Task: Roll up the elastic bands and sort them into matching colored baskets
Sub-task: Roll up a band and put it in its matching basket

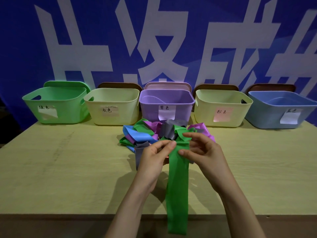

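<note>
A green band [178,186] is running down the lower middle of the frame, lying flat on the table [68,169] and hanging over its near edge. Both hands are holding its upper end: the left hand [154,157] is pinching the left edge between thumb and forefinger, with its other fingers curling underneath, and the right hand [204,152] is pressing its thumb on the right edge while its forefinger is reaching over the top of the strip. Just behind the hands, at the centre of the frame, a loose pile of bands [147,133] in blue, green, purple, grey and pink is lying tangled on the table. Across the back, five baskets are standing in a row, each wearing a paper label: a green basket [68,107] at the left, a left cream basket [127,115], a purple basket [181,107] in the middle, a right cream basket [205,110], and a blue basket [267,114] at the right. A blue banner [171,40] with large white characters is filling the top of the frame.
</note>
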The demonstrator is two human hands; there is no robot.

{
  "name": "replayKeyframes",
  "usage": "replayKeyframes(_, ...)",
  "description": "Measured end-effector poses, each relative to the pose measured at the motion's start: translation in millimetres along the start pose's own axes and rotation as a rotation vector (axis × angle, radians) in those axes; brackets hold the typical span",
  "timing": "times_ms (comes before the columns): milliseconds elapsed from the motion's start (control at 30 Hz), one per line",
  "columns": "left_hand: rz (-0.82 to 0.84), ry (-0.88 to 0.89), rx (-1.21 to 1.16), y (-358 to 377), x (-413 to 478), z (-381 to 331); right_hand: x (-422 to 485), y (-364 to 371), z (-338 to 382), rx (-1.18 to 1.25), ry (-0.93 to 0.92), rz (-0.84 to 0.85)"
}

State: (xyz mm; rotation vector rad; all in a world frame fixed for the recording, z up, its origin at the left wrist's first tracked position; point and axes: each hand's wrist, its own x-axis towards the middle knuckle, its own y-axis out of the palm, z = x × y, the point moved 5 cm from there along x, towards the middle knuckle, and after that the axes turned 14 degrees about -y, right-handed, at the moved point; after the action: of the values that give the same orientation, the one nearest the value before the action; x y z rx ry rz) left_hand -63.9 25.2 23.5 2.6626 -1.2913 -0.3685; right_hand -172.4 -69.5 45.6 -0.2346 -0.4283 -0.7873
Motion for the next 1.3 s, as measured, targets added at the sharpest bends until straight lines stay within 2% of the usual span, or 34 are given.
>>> replayKeyframes(367, -0.037, 0.029, 0.027, 3.8, 2.9, 4.2, -1.7, -4.4, -4.5, 0.072, 0.072, 0.008)
replayKeyframes(667, -0.025, 0.074, 0.099, 2.3, 1.7, 0.9, -2.5, -6.6, -8.7, -0.031, 0.039, 0.009)
replayKeyframes(900, -0.008, 0.039, 0.057, 3.6, 2.2, 2.2, -3.1, -6.4, -6.4, 0.071, 0.007, -0.081)
replayKeyframes(1033, 0.020, -0.046, 0.061, 2.4, 4.6, 8.2, -3.2, -8.8, -6.7, 0.112, 0.002, -0.124)
replayKeyframes(1300, 0.049, -0.052, 0.048, 3.2, 1.4, 6.4, -0.7, -7.9, -4.2, 0.122, -0.010, -0.106)
